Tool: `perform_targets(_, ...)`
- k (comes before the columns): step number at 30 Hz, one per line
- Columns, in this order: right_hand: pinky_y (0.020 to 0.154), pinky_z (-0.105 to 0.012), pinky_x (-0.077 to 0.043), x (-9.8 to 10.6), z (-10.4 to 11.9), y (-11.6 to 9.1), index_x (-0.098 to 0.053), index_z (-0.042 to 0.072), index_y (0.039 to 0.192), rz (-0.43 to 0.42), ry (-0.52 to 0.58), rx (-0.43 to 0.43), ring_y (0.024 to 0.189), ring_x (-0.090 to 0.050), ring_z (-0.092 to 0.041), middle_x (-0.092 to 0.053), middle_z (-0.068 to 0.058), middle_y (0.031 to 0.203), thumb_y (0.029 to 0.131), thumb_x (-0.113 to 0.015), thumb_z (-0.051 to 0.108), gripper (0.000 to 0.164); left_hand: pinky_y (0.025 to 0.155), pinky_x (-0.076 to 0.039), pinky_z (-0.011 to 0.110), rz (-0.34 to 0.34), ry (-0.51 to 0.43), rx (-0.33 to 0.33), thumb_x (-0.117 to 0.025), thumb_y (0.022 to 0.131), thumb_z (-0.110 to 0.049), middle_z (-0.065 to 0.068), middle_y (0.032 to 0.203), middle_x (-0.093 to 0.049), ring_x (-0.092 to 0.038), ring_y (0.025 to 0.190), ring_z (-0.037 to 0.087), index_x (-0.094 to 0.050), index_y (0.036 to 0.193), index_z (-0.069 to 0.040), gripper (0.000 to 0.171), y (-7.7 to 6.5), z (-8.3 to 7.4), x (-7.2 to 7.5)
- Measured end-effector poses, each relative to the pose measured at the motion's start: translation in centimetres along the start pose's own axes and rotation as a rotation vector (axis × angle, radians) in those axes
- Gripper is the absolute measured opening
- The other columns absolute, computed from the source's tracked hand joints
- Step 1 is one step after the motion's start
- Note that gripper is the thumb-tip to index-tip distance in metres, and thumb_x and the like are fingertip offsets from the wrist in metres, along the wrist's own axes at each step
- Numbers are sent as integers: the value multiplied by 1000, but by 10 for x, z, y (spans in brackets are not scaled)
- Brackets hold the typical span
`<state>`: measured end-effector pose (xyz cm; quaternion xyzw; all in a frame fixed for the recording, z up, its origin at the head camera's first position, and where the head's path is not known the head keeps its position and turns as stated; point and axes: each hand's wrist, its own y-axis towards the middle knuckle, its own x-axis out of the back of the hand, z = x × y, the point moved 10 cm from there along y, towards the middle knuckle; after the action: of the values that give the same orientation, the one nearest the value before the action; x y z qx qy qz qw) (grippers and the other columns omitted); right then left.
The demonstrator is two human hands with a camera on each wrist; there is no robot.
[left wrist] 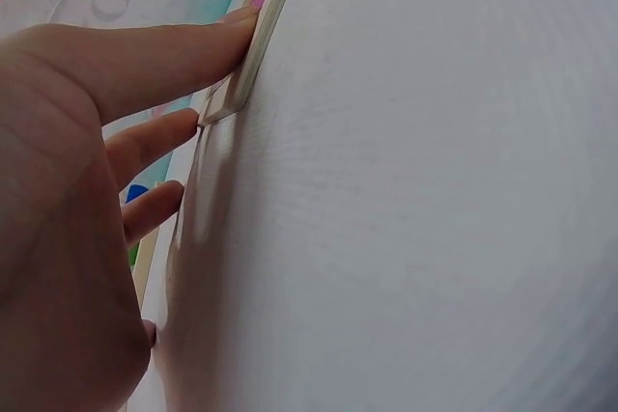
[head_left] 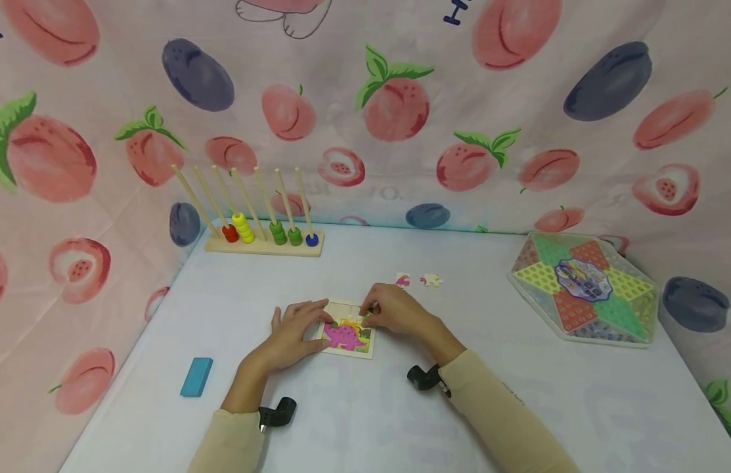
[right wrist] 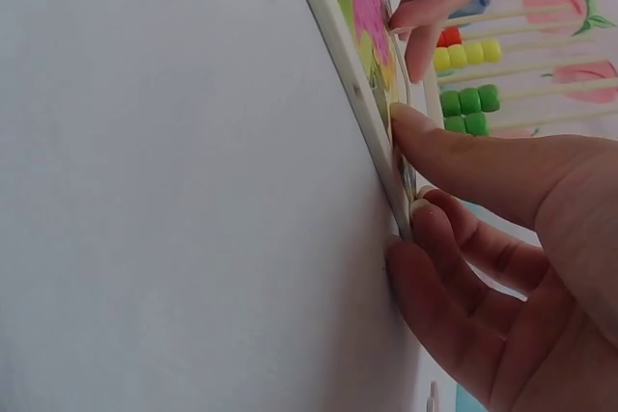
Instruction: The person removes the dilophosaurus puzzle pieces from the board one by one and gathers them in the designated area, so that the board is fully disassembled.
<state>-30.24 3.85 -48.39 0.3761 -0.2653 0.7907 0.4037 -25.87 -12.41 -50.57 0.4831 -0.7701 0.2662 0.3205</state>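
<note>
A small wooden jigsaw puzzle [head_left: 344,336] with a pink dinosaur lies on the white table in the head view, its upper part showing bare frame. My left hand [head_left: 291,335] rests at its left side, thumb [left wrist: 217,45] on the edge and index finger reaching over the board, the other fingers spread. At the right side, my right hand [head_left: 395,309] pinches a jigsaw piece [right wrist: 404,156] between thumb and index finger, close over the board. Fingers mostly cover that piece. Two loose jigsaw pieces, one pink [head_left: 402,280] and one pale [head_left: 431,280], lie just beyond the right hand.
A wooden bead rack [head_left: 265,246] with upright pegs and coloured beads stands at the back left. The blue block [head_left: 196,377] lies left of my left forearm. On the right is a hexagonal box [head_left: 584,289] with coloured segments. Patterned cloth [head_left: 341,98] hangs behind the table.
</note>
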Motion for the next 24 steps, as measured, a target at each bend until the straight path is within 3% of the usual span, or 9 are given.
perform_targets(10, 70, -21, -46, -2, -3, 2, -78, 18, 92, 8, -32, -58, 80, -53, -9, -62, 4, 95, 83, -85, 25, 14, 116, 9, 78, 5, -8, 6, -78, 89, -22, 8, 164, -40, -25, 152, 41, -66, 120, -25, 33, -1, -3, 3)
perform_targets(24, 75, -26, -49, -3, -3, 1, -76, 17, 95, 8, -63, -62, 83, -54, -11, -65, 3, 95, 85, -83, 27, 16, 115, 9, 79, -12, -11, -10, -78, 89, -22, 8, 164, -41, -27, 151, 41, -66, 119, -25, 32, 0, -2, 2)
